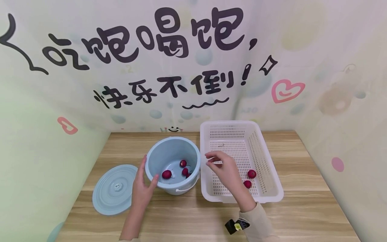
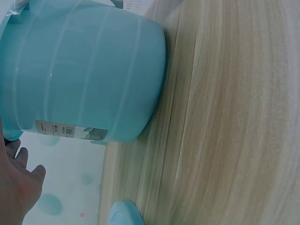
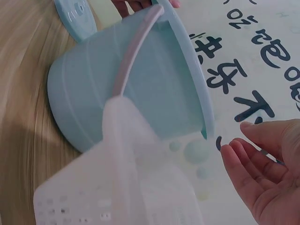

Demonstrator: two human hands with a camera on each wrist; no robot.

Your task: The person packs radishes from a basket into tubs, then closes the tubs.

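Observation:
A light blue bucket (image 1: pixel 173 186) stands upright on the table, with several small dark red round things inside, such as one (image 1: pixel 166 174) with a thin stalk or tail. Their kind is hard to tell. My left hand (image 1: pixel 142 190) rests against the bucket's left side, thumb at the front of the rim and fingers spread along the outside. Over the left part of a white perforated basket (image 1: pixel 272 183) is my right hand (image 1: pixel 225 169), its fingers bent and apart from the thumb, nothing between them. Two similar red things, one (image 1: pixel 252 173) above another (image 1: pixel 247 184), lie in the basket's right side.
A round light blue lid (image 1: pixel 116 190) with a small knob lies left of the bucket. The basket stands close to the bucket's right side. Behind the wooden table (image 1: pixel 181 222) rises a wall with printed writing. A thin twig (image 1: pixel 222 145) lies in the basket.

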